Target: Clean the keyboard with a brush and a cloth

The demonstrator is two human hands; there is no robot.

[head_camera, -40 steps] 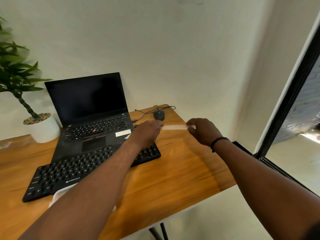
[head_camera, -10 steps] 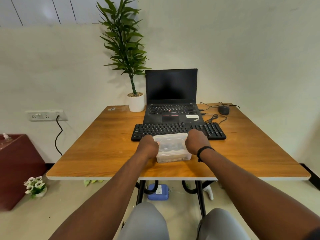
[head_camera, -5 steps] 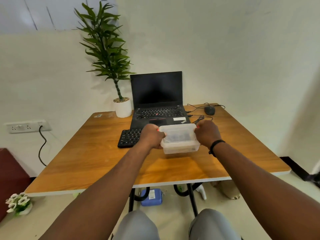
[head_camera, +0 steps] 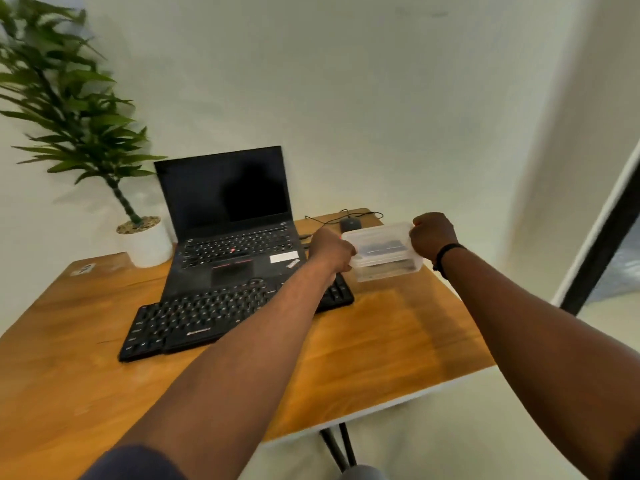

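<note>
I am holding a clear lidded box (head_camera: pixel 384 251) between both hands: left hand (head_camera: pixel 330 249) closed on its left end, right hand (head_camera: pixel 431 234) closed on its right end. Dark items are showing inside; I cannot tell what they are. The box is sitting just right of the keyboard (head_camera: pixel 207 315); whether it is touching the worktop (head_camera: pixel 381 341) I cannot tell. Behind the keyboard a laptop (head_camera: pixel 232 230) is standing open. A mouse (head_camera: pixel 350 223) is lying behind the box. A potted plant (head_camera: pixel 104 161) is standing left of the laptop.
</note>
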